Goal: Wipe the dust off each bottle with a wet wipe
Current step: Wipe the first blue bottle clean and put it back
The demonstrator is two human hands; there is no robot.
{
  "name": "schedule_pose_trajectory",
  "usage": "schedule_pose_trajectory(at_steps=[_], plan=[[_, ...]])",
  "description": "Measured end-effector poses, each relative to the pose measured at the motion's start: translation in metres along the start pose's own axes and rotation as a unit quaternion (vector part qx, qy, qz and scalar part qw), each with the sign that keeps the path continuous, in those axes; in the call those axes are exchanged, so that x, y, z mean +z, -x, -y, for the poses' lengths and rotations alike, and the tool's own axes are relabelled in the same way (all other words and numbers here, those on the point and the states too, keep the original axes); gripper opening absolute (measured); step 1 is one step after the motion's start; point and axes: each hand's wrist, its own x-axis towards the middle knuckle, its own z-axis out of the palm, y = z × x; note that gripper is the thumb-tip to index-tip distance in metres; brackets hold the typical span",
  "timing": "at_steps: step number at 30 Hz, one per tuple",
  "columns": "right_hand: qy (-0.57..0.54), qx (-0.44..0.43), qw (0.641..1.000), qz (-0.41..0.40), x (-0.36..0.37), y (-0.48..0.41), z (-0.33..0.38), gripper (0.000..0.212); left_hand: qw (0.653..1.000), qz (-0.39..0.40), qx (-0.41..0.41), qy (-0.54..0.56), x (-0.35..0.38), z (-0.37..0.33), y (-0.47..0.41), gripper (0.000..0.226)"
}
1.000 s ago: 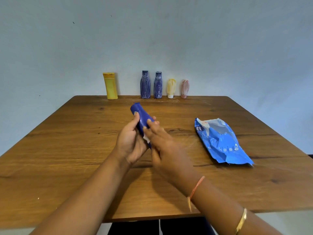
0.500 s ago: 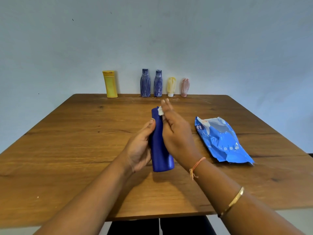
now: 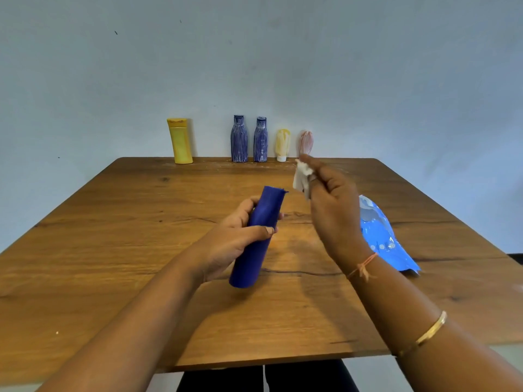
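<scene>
Fingers (image 3: 244, 208) of our left hand (image 3: 226, 244) curl round the dark blue bottle (image 3: 252, 264), its long axis tilting up and away over the table (image 3: 135, 222), base perhaps just off the wood. Up and right of its far end our right hand (image 3: 334, 219) pinches the wet wipe (image 3: 300, 176), clear of it. Beyond it stand dusty bottles (image 3: 239, 140); right of it, the wipe pack (image 3: 382, 239).

At the table's (image 3: 119, 250) far edge, against the wall, left to right: wide bottle (image 3: 180, 141) standing apart, then necked bottle (image 3: 239, 140), second necked bottle (image 3: 260, 140), tube (image 3: 282, 144) and last tube (image 3: 306, 140) close together. Nearer, over mid-table, held bottle (image 3: 256, 250) tilted in left hand (image 3: 226, 244); right of its top and apart from it, wipe (image 3: 301, 176) in right hand (image 3: 334, 219). Pack (image 3: 387, 241) on the table, right of that hand.
</scene>
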Motion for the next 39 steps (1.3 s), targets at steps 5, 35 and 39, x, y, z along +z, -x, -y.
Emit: schedule_pose_trajectory(at_steps=[5,35,39], plan=[[0.027,-0.018,0.994,0.103,-0.001,0.012,0.015,0.027,0.976,-0.023,0.069,-0.206,0.001,0.002,-0.005,0.045],[0.251,-0.067,0.948,0.182,0.008,0.028,0.02,0.047,0.82,-0.16,0.184,-0.518,0.009,0.021,-0.003,0.053],[0.254,-0.054,0.95,0.173,0.005,0.03,0.016,0.043,0.842,-0.178,0.14,-0.489,0.007,0.02,-0.005,0.051]])
